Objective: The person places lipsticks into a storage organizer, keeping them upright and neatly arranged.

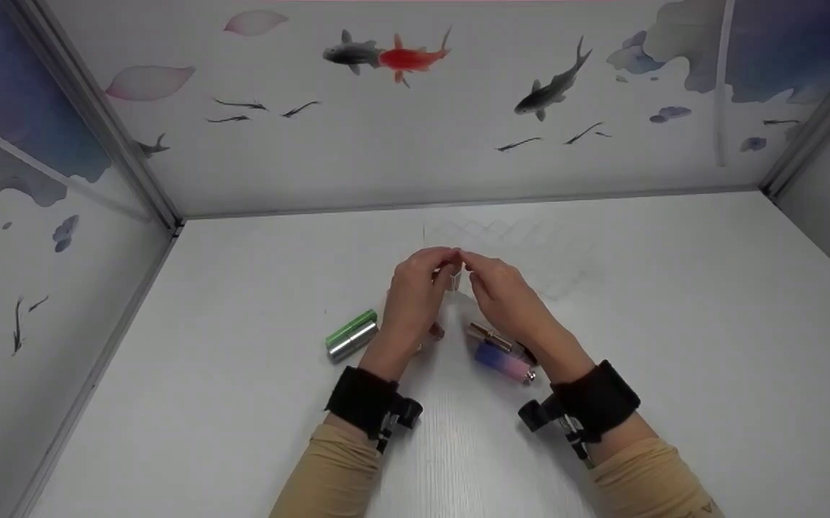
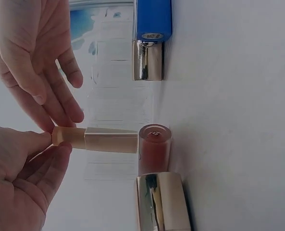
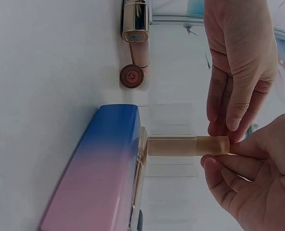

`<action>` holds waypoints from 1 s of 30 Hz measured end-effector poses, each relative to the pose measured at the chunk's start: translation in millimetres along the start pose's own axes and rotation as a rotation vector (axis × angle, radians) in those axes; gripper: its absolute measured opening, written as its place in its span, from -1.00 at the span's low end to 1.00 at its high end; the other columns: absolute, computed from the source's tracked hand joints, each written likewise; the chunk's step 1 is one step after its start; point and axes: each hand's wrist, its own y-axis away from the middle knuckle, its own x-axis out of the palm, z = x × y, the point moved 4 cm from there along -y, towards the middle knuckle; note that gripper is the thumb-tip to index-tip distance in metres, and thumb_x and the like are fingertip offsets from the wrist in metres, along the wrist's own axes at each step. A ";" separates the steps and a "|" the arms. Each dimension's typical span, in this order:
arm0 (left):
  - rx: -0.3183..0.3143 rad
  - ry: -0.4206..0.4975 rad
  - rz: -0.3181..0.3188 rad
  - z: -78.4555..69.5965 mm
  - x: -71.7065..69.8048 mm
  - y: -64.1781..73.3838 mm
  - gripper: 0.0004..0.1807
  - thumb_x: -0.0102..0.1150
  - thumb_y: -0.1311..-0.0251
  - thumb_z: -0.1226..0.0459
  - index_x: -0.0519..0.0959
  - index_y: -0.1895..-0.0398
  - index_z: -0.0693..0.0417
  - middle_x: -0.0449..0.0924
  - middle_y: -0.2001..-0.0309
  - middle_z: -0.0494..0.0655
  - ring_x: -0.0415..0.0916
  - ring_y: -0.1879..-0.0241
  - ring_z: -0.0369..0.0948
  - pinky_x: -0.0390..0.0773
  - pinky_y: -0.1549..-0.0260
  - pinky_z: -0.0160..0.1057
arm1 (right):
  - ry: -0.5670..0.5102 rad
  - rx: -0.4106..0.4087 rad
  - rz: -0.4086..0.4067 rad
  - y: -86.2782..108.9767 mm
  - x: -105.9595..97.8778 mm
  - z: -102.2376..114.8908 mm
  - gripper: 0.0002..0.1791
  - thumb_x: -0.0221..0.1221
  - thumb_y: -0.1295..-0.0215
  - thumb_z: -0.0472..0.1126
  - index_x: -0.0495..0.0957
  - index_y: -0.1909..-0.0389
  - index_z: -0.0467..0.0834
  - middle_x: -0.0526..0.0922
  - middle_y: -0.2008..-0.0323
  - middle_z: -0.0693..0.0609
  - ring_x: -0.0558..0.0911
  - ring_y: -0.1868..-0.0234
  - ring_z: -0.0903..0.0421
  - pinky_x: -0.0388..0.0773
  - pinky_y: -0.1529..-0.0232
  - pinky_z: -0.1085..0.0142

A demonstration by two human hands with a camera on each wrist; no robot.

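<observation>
Left hand pinches an upright, beige, cylindrical tube; right hand, fingers spread, touches its top, apparently steadying; release likely needs care.

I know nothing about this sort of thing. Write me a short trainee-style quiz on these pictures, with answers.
1. Which two colours does the tube lying beside the gold tube shade between?
2. True or false: just one black wristband shows in the head view.
3. Where on the upright beige tube do fingertips of the left hand and right hand meet?
A) lower end
B) middle
C) upper end

Key:
1. Blue and pink.
2. False: there are two black wristbands.
3. C.
</observation>
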 end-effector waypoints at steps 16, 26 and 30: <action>-0.061 -0.060 0.080 3.1 3.3 0.5 -0.72 0.11 -0.27 0.30 0.59 -0.03 -0.02 0.64 0.02 -0.17 0.56 0.00 -0.31 0.55 0.02 -0.38 | 0.057 0.017 0.091 -3.0 6.3 -1.1 -0.54 -0.05 -0.35 -0.41 0.30 -0.26 -0.38 0.44 -0.22 -0.25 0.38 -0.25 -0.19 0.32 -0.28 0.01; -0.046 -0.049 0.116 2.5 5.7 2.3 -0.67 0.09 -0.28 0.31 0.54 -0.10 0.01 0.60 -0.03 -0.15 0.53 -0.05 -0.30 0.53 0.02 -0.43 | 0.058 0.048 0.125 0.4 8.2 -5.7 -0.50 -0.03 -0.36 -0.35 0.25 -0.31 -0.35 0.38 -0.28 -0.22 0.32 -0.29 -0.19 0.29 -0.30 0.00; -0.037 -0.063 0.133 1.2 6.5 2.6 -0.65 0.08 -0.28 0.29 0.52 -0.13 0.00 0.58 -0.07 -0.15 0.50 -0.10 -0.29 0.51 -0.03 -0.40 | 0.061 0.042 0.117 2.6 5.9 -6.4 -0.50 -0.02 -0.36 -0.34 0.26 -0.31 -0.35 0.38 -0.28 -0.23 0.32 -0.28 -0.21 0.29 -0.29 -0.01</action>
